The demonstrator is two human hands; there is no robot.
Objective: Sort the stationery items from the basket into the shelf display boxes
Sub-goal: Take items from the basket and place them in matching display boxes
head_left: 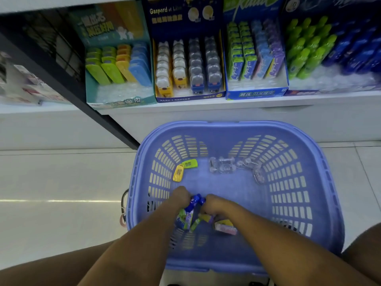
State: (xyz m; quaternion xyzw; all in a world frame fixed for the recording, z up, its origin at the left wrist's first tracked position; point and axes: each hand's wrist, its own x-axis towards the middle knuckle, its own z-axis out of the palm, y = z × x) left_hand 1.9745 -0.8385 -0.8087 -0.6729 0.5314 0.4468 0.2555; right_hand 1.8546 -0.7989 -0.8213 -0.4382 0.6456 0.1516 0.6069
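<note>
A blue plastic basket (305, 203) stands on the floor in front of the shelf. Both my hands reach into its near side. My left hand (179, 196) grips blue and green-and-purple packs (188, 215) that hang below the fist. My right hand (216, 204) curls over a heap of small packs, among them a pink one (225, 227); what its fingers hold is hidden. A yellow eraser (178, 172) and a green eraser (190, 163) lie at the basket's far left. Clear plastic blister shells (223, 165) lie at the far middle.
On the white shelf stand display boxes: a teal one (121, 98) with green, yellow and blue erasers, a dark blue one (189, 98) with animal-shaped items, a blue one (255, 92) with small card packs, and another (329, 87) with green and blue items. A black post (86, 100) runs at the left.
</note>
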